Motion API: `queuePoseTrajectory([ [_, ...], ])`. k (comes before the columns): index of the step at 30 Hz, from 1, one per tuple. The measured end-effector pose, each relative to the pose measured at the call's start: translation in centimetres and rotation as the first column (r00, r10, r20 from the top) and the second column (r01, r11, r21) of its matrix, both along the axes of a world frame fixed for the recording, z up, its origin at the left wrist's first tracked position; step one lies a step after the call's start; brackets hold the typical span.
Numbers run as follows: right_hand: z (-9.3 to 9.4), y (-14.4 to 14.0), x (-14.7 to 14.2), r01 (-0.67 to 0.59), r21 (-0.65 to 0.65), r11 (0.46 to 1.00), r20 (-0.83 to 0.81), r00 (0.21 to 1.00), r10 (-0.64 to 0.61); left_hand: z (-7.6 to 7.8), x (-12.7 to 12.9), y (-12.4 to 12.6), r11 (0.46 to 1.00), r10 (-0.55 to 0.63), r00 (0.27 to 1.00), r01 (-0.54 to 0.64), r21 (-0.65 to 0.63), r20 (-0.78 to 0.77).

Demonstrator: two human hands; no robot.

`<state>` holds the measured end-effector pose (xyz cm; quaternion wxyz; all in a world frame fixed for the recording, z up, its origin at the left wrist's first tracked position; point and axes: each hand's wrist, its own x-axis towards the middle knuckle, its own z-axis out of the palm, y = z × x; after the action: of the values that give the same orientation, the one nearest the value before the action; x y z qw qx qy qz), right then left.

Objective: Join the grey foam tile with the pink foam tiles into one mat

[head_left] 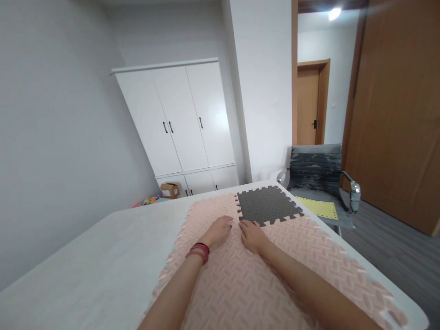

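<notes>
Pink foam puzzle mats (240, 279) with a raised tread pattern lie on a white table, joined to a dark grey foam mat (266, 204) at the far right. My left hand (219, 231), with red bands at the wrist, rests on the pink foam just left of the dark mat's near corner. Its fingers point right, held apart from the thumb. Beside it, my right hand (253, 236) lies on the pink foam with its fingertips at that corner, where the pieces meet. Neither hand visibly holds anything. The undersides of the fingers are hidden.
The white table (103, 266) extends left of the mats. Beyond its right edge stands a grey chair (315, 169) with a yellow foam sheet (318, 208) on it. A cardboard box (169, 190) and colourful items (147, 200) sit behind the table, before a white wardrobe (178, 119).
</notes>
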<state>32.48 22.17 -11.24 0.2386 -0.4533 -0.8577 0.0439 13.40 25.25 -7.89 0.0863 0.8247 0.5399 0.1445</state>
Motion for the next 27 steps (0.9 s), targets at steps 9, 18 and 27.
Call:
queuePoseTrajectory([
  [9, -0.2, 0.7, -0.3, -0.005, -0.001, 1.0, -0.048, 0.999, 0.005, -1.6, 2.7, 3.3, 0.994, -0.105, 0.992, 0.105, -0.001, -0.071],
  [18, -0.2, 0.8, -0.5, -0.004, -0.041, 0.999, -0.09, 0.996, 0.0, -0.7, 2.5, 6.7, 0.995, 0.039, 0.992, -0.028, 0.099, -0.116],
  [27, 0.2, 1.0, -0.6, 0.001, -0.064, 0.998, -0.11, 0.994, -0.008, -1.7, 2.9, 8.1, 0.993, 0.055, 0.986, -0.037, 0.113, -0.16],
])
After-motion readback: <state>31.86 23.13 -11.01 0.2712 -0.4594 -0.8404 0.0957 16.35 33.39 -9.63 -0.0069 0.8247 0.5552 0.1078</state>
